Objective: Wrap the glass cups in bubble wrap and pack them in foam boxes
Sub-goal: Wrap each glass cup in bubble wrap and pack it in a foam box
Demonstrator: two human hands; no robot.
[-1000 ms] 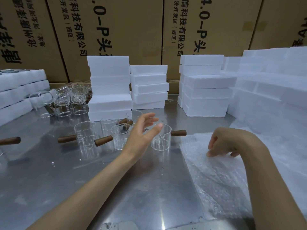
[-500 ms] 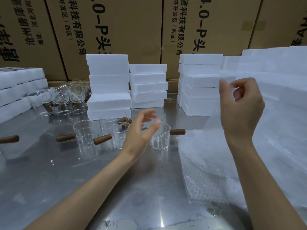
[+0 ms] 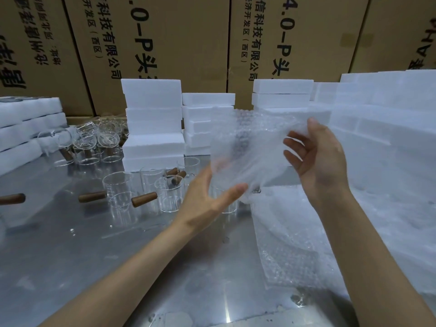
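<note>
Bubble wrap sheet (image 3: 250, 147) held up: R hand (image 3: 318, 161) pinches edge, L hand (image 3: 207, 197) spread beneath

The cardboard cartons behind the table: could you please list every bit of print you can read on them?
"4.0-P头": large black print, running sideways, on the right centre carton.
".0-P头": the same print with its start cut off, on the left centre carton.
"信科技有限公司" and "(西区)": smaller print on both.
Far-left carton: characters upside down and blurred, unreadable.
Foam boxes: no print.
</note>
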